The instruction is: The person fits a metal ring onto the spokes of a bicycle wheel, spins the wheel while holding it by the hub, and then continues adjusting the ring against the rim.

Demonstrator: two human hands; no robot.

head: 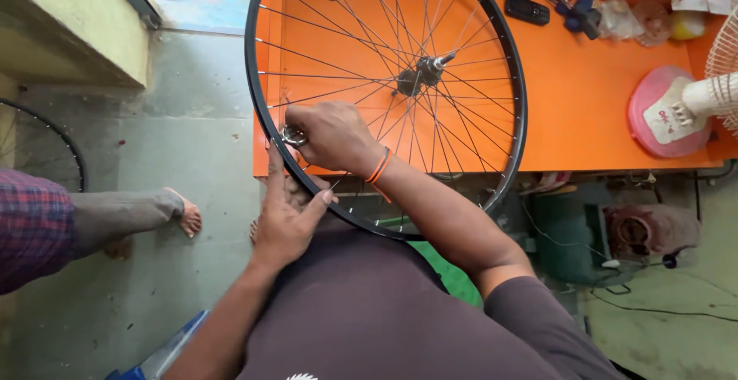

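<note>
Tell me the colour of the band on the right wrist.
Orange wristband, clearest in the head view.

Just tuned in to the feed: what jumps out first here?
A big black spoked wheel fills the middle, standing over the edge of an orange table. The right hand presses a small round metal tool to the spokes near the rim's lower left, while the left hand grips the rim just below. At far left, another person's bare foot rests on the concrete floor, and a pink fan sits on the table's right.
</note>
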